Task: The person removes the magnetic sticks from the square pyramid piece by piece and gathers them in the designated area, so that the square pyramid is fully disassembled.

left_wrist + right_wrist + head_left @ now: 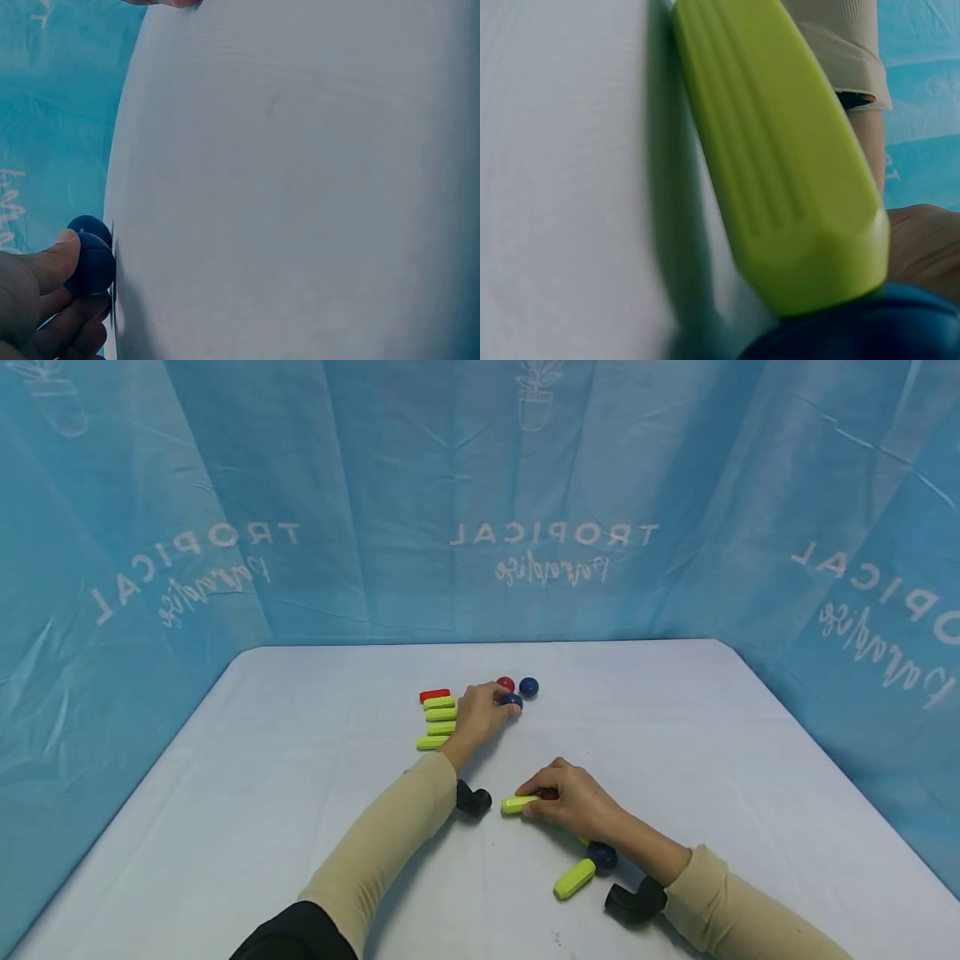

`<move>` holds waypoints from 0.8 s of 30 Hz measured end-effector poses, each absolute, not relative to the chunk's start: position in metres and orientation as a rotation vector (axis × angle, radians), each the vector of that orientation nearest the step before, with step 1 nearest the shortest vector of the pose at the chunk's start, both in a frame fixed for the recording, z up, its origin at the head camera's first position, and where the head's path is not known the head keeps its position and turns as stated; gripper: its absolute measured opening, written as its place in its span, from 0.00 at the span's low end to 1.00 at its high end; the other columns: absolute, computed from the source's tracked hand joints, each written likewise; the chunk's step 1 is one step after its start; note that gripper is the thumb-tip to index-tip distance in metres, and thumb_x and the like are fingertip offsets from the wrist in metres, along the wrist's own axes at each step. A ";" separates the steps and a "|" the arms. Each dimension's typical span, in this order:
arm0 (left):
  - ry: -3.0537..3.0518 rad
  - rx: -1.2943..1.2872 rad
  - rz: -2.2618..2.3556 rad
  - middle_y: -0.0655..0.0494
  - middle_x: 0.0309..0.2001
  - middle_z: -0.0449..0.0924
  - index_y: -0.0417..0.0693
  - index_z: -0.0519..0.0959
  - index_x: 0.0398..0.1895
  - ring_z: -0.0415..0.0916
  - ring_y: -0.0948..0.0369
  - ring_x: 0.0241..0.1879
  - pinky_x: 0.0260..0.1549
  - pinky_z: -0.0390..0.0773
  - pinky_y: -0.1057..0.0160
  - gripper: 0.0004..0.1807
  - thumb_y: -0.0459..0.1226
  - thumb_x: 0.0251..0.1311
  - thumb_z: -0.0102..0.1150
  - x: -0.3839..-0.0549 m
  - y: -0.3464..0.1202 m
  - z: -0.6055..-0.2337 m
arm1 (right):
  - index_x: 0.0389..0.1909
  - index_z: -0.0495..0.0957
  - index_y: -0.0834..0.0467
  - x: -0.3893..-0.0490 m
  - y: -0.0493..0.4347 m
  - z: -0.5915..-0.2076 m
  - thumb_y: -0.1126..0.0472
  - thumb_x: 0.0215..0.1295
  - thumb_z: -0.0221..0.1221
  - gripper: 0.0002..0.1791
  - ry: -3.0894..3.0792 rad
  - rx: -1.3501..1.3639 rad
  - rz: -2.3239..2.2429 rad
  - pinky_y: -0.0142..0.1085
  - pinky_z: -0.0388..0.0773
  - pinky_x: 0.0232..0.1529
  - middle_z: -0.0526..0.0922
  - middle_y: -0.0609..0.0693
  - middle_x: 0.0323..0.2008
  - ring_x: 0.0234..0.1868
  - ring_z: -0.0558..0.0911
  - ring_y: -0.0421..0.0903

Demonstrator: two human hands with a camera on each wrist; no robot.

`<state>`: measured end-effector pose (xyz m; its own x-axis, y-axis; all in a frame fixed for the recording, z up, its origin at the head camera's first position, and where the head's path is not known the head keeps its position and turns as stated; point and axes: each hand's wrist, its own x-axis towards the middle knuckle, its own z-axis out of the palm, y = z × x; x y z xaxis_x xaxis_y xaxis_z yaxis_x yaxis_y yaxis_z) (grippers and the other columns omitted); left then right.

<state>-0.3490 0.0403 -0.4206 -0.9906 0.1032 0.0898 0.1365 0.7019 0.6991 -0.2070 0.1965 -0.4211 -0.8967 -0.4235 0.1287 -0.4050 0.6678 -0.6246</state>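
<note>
Head view: left hand, thumb and fingers pinching a dark blue ball just nearer the wearer than the red ball; arm outstretched. Right hand, thumb and fingers clamped on a yellow-green stick, well nearer the wearer than the red ball; forearm angled in from the right. Stick row, left of the red ball.
Left wrist view: thumb against the held ball.
Right wrist view: loose yellow-green stick, end at another blue ball; grip unseen.

blue curtain | mirrored TROPICAL lettering | potted-plant print | white tabletop, rounded far corners
</note>
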 end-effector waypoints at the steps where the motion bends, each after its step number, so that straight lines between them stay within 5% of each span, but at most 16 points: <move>1: -2.862 -0.202 -1.174 0.54 0.47 0.82 0.51 0.79 0.51 0.69 0.57 0.47 0.50 0.67 0.56 0.22 0.45 0.53 0.67 -0.349 0.040 -0.421 | 0.38 0.84 0.43 -0.207 0.196 -0.421 0.54 0.54 0.67 0.10 2.843 -0.707 -1.054 0.27 0.70 0.31 0.78 0.38 0.32 0.33 0.69 0.35; 12: -2.822 -0.251 -1.150 0.55 0.48 0.81 0.51 0.80 0.52 0.70 0.57 0.47 0.46 0.71 0.58 0.23 0.49 0.54 0.65 -0.334 0.020 -0.406 | 0.39 0.84 0.43 -0.207 0.191 -0.421 0.53 0.54 0.67 0.10 2.833 -0.716 -1.056 0.27 0.70 0.32 0.78 0.38 0.32 0.34 0.70 0.36; 24: -2.772 -0.313 -1.355 0.57 0.48 0.80 0.54 0.80 0.51 0.72 0.57 0.51 0.49 0.75 0.56 0.19 0.46 0.57 0.63 -0.264 -0.050 -0.385 | 0.39 0.85 0.44 -0.215 0.170 -0.422 0.54 0.53 0.68 0.10 2.864 -0.711 -0.991 0.27 0.68 0.33 0.82 0.34 0.33 0.34 0.69 0.37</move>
<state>-0.2636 -0.0501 -0.3853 -0.9788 0.1625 0.1247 0.1982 0.5981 0.7765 -0.2151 0.1697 -0.4216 -0.8952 -0.4295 0.1190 -0.4112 0.6930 -0.5922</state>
